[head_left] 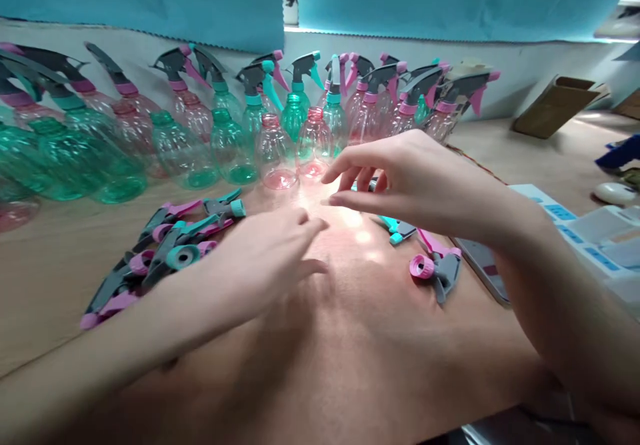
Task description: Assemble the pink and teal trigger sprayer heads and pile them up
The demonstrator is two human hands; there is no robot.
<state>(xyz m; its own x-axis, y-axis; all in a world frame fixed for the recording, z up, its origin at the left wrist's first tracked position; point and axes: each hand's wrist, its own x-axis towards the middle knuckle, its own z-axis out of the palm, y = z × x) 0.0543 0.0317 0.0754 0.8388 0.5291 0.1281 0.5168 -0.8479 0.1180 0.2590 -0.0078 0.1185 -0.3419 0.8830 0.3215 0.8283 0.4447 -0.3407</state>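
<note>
My left hand (273, 255) hovers over the middle of the table, slightly blurred, with thumb and fingers apart and nothing in them. My right hand (400, 178) is just in front of the open-necked pink bottle (314, 143), its thumb and index finger apart. A grey part shows behind its curled fingers; whether it touches them I cannot tell. Left of my left hand lies a pile of trigger spray heads (173, 241) in grey, pink and teal. Under my right hand are a teal-and-grey spray head (400, 230) and a pink-and-grey one (437, 268).
Open green bottles (227, 151) and another pink one (277, 155) stand along the back. Behind them are several bottles with spray heads (367, 108). At right are a phone-like slab (483, 265), a white organiser (580, 231) and a cardboard box (555, 106).
</note>
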